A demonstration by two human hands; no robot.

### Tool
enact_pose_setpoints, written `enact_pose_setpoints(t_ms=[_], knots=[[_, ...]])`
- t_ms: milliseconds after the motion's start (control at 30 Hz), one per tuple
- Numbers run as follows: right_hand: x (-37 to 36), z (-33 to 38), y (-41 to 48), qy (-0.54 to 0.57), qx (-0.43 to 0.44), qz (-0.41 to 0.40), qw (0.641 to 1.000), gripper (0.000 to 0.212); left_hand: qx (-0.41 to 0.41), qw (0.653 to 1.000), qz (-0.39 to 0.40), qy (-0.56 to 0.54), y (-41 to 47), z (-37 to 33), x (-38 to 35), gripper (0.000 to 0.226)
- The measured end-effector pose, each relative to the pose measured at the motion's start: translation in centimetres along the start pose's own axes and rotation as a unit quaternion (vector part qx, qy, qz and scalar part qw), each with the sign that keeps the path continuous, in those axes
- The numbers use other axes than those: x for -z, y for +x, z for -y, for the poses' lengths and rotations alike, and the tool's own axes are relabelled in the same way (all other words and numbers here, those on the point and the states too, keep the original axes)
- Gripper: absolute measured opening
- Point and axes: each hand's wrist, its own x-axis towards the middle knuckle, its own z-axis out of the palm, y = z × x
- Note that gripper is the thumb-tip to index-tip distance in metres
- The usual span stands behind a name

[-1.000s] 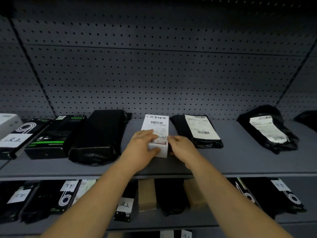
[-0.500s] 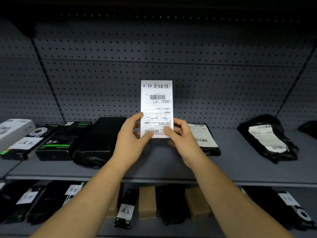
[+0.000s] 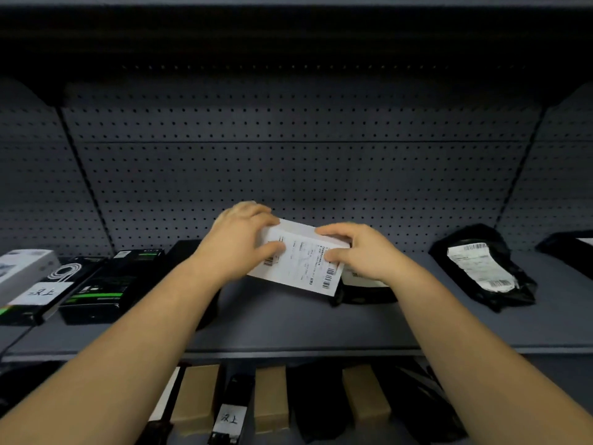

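Observation:
A white box with a printed shipping label and barcodes (image 3: 301,261) is held in the air just above the grey shelf (image 3: 288,319), turned at a slant. My left hand (image 3: 239,242) grips its left end, fingers over the top and thumb on the label side. My right hand (image 3: 362,252) grips its right end the same way. The box's far side is hidden by my fingers.
On the shelf lie black and green product boxes (image 3: 109,284) and a white box (image 3: 22,271) at left, a black bag with a label (image 3: 484,268) at right, and another black parcel (image 3: 362,289) under my right hand. Brown and black boxes (image 3: 269,396) fill the shelf below. Pegboard backs it.
The white box was lifted off the shelf and stood upright with its label facing me; now both hands have turned it sideways and lowered it, gripping its two ends.

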Motion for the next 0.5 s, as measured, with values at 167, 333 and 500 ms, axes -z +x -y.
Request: enact_pose_setpoints(t_ms=[167,333,500], knots=[[0.2,0.6,0.1,-0.085,0.065,0.026,0.994,0.042,-0.007,0.994,0.107,-0.026,0.2,0.2,0.5,0.05],[-0.7,0.2,0.5,0.029,0.105,-0.093,0.99,0.05,0.06,0.983,0.06,-0.163,-1.3,1.3,0.1,0.04],[-2.8,0.2,0.4,0.175,0.04,-0.117,0.977,0.046,0.22,0.885,-0.053,-0.406,-3.1,1.3,-0.4,0.022]])
